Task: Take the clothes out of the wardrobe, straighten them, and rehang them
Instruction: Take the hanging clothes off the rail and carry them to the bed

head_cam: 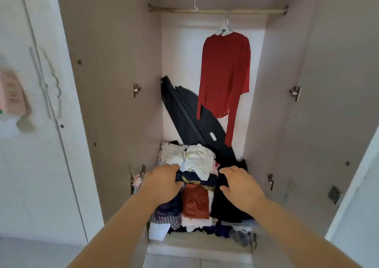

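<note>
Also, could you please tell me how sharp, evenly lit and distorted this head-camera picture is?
Head view: soft, even light, no glare; the red top and rail are sharp; the left-edge pink item is blurred; the clothes pile smears at its lower right; the wide lens splays the wardrobe walls outward.

left hand (pixel 164 183) grips clothes pile (pixel 196 161) | right hand (pixel 240 187) touches it
</note>
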Available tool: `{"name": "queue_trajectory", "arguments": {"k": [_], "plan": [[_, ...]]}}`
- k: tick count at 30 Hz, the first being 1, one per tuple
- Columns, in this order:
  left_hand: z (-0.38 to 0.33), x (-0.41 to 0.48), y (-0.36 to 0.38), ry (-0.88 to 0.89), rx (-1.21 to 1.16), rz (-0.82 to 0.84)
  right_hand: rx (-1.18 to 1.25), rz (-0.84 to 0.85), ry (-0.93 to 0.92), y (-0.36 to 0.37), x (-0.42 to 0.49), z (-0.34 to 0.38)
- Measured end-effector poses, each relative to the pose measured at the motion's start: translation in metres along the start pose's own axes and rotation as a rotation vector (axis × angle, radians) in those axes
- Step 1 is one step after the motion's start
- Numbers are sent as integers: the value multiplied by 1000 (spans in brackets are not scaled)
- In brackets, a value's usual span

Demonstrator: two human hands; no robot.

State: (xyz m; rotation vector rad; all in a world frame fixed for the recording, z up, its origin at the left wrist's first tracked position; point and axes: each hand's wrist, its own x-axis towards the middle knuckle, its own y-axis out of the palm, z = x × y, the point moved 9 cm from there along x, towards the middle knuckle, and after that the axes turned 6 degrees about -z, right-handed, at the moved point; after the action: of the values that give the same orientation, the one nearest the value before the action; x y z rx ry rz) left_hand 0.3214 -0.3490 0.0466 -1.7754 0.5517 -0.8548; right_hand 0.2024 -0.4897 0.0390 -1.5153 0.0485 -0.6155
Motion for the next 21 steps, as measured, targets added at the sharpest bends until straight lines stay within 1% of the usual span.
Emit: {"name": "queue_trajectory", "arguments": {"k": [4, 10, 15, 21], "plan": [[-1, 97, -30, 51, -36, -85, 11, -117, 68, -34, 81, -31], [-8, 230, -74, 129, -27, -177, -18, -239, 89, -76, 192, -64], [-17, 321, -97, 163, -26, -237, -48, -326, 65, -103, 280, -92], [-28, 420, -124, 168, -61, -377, -74, -450, -60, -124, 389, -117]]}}
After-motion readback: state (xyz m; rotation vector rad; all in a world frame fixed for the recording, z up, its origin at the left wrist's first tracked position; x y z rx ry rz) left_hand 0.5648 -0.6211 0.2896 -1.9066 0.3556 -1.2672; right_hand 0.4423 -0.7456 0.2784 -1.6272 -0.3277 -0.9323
